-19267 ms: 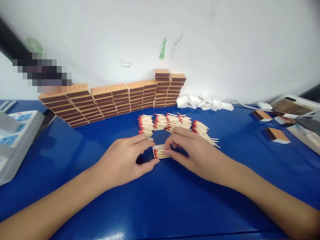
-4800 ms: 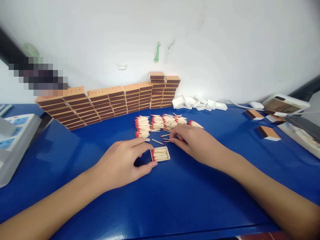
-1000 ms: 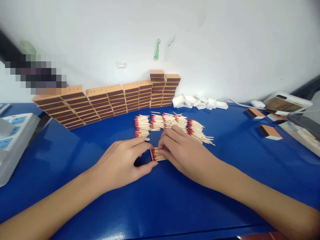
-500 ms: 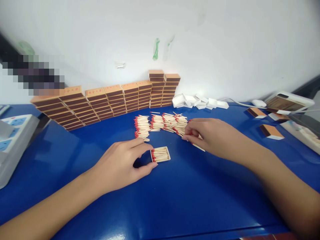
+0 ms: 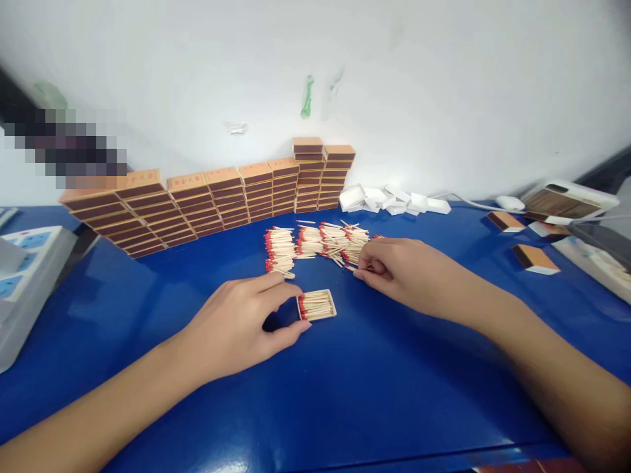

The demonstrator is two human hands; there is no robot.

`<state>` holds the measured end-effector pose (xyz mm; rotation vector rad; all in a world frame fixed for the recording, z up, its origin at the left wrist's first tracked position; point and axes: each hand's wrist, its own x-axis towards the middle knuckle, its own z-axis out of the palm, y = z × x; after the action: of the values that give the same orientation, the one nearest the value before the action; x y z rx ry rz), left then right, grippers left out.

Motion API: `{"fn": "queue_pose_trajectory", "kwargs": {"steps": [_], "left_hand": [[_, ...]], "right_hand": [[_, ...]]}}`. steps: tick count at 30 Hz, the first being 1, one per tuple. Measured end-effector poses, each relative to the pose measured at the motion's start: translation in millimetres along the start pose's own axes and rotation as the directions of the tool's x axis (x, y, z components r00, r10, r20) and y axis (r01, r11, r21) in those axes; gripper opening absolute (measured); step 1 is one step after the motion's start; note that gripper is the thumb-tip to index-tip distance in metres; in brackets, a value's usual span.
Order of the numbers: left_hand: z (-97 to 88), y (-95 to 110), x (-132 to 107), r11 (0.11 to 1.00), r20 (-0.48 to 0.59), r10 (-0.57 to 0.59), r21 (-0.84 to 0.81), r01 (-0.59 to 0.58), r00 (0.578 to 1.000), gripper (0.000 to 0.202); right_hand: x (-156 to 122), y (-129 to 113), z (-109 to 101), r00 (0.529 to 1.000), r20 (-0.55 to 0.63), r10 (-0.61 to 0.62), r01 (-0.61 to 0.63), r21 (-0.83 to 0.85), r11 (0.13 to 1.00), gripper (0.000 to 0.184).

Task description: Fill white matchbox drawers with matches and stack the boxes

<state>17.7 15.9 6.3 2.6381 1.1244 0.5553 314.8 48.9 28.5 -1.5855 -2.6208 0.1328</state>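
Observation:
My left hand [image 5: 246, 318] grips the left end of a small white matchbox tray [image 5: 336, 311] between thumb and fingers. Red-headed matches [image 5: 318, 304] lie side by side in that tray, heads to the left. My right hand [image 5: 399, 266] is pinched at the right end of a loose match pile [image 5: 308, 242]. A match [image 5: 350, 268] pokes out from its fingertips, red head to the left; the fingers hide the rest of what they hold. The pile lies behind the tray in rough bunches on the blue table.
Closed matchboxes [image 5: 221, 197] stand stacked along the wall. White empty trays [image 5: 394, 198] lie heaped to their right. At the far right are several orange matchbox sleeves [image 5: 535, 258], a phone [image 5: 569, 200] and a white cable [image 5: 473, 202]. A grey-white case [image 5: 42, 289] stands at left.
My right hand has shifted slightly left along the pile, and a match head now shows at its fingertips. My left hand and the tray have stayed put.

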Motion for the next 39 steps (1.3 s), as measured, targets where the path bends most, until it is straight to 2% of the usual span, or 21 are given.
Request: {"fn": "queue_pose_trajectory", "kwargs": {"steps": [7, 14, 24, 39], "left_hand": [[-0.6, 0.3, -1.4, 1.0, -0.011, 0.014, 0.0, -0.014, 1.0, 0.027], [0.0, -0.6, -1.2, 1.0, -0.005, 0.018, 0.003, -0.018, 1.0, 0.026], [0.7, -0.7, -2.3, 1.0, -0.012, 0.028, -0.001, -0.028, 1.0, 0.027], [-0.1, -0.1, -1.3, 1.0, -0.001, 0.031, -0.001, -0.031, 1.0, 0.027]], "right_hand": [[-4.3, 1.2, -1.9, 0.998, 0.065, 0.012, -0.014, 0.029, 0.999, 0.015], [-3.5, 3.4, -1.4, 1.0, 0.01, 0.001, -0.002, 0.049, 0.999, 0.017], [-2.2, 0.8, -1.7, 1.0, 0.007, -0.002, 0.002, 0.076, 0.997, 0.017], [-0.8, 0.3, 3.3, 0.998, 0.061, -0.014, 0.012, 0.025, 1.0, 0.025]]}}
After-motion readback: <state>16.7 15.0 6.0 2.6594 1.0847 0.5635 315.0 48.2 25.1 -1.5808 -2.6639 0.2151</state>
